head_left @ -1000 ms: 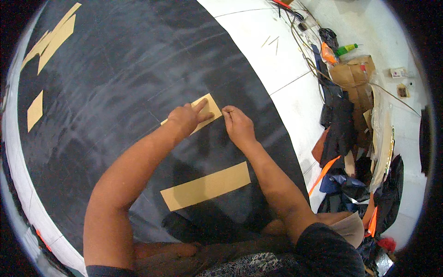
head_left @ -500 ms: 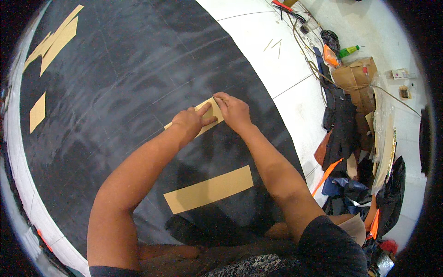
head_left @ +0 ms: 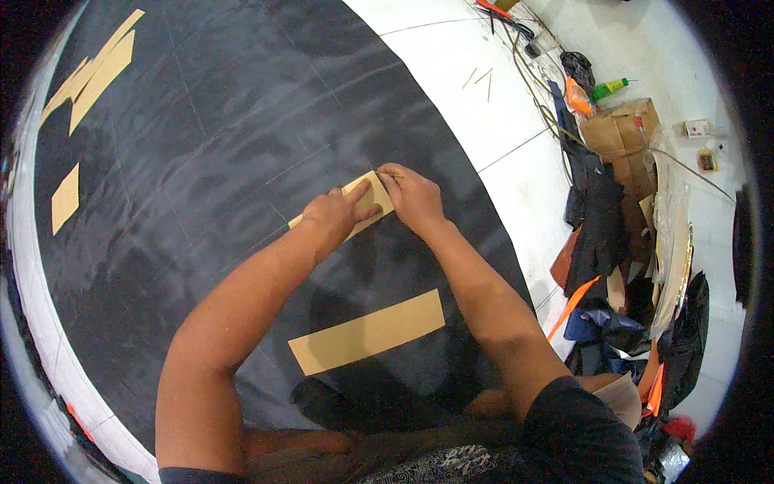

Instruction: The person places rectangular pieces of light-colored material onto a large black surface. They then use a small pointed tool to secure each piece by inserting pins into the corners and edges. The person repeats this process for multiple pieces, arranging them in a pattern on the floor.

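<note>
A large black sheet of material (head_left: 242,121) is spread out under both hands, with thin pale lines drawn on it. My left hand (head_left: 329,212) lies flat on a tan cardboard strip (head_left: 382,200), fingers spread, pressing it to the sheet. At that strip's far right corner, my right hand (head_left: 415,198) is closed in a pinch on a thin stick-like thing (head_left: 396,175), mostly hidden by the fingers. Nearer to me, a second tan cardboard strip (head_left: 371,331) rests on the sheet between my forearms.
Several tan cardboard pieces (head_left: 105,77) lie at the far left, with a smaller piece (head_left: 66,198) below them. White tiled floor (head_left: 451,81) borders the sheet. On the right are a cardboard box (head_left: 617,129), dark scraps (head_left: 595,222), cables (head_left: 524,73) and a green bottle (head_left: 609,89).
My right hand has shifted very slightly right at the strip's corner, and the thin thing in its fingers shows more. My left hand keeps pressing on the strip.
</note>
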Demonstrator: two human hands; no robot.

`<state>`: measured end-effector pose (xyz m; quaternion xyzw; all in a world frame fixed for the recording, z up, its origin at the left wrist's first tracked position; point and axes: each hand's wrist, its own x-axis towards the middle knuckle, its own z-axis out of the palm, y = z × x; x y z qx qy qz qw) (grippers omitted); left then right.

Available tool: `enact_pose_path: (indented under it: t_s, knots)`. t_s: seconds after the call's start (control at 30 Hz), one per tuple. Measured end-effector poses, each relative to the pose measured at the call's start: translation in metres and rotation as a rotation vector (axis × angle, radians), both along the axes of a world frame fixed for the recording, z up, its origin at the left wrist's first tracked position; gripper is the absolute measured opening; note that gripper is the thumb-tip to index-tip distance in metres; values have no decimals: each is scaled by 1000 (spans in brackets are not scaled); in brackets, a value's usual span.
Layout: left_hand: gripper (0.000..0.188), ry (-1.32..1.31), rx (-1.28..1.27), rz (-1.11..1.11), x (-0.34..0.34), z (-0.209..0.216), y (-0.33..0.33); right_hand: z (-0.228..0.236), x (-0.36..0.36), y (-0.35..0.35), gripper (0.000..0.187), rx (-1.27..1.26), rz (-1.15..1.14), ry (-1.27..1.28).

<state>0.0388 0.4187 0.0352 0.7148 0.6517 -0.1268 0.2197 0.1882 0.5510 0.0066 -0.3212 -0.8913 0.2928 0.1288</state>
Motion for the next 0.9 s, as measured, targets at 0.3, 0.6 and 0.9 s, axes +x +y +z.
enact_pose_path:
  t_s: [0.3,0.6,0.9]
  knots:
    - [89,-46,-7,7,-6,-5,-3,10,33,-6,25,54,178,-156]
    - [109,-60,23,-34,-8,-2,0,5,30,7,22,66,213,-68]
    - [121,52,-76,-115,-3,31,12,170,99,100,27,103,463,-271]
